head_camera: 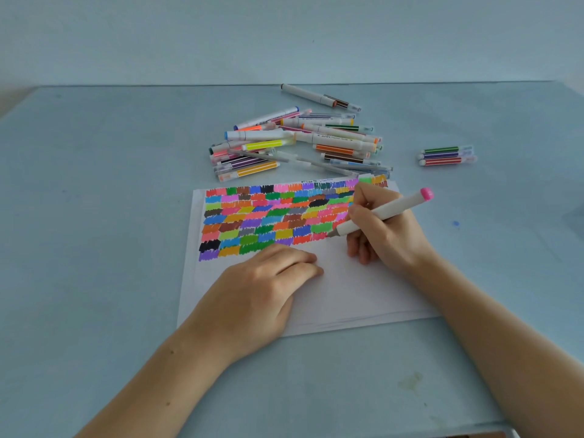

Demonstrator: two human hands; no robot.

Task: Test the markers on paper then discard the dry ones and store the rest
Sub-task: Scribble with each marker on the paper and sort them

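Head view: your right hand [384, 230] pinches a white pink-capped marker [380, 214], tip on the swatch-covered white paper sheet [347, 289]. Your left hand [262, 292] presses flat, fingers together, on it.

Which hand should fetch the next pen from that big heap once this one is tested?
Probably the left hand: it only rests flat on the paper, while the right hand grips the pink-capped marker. The heap lies straight ahead.
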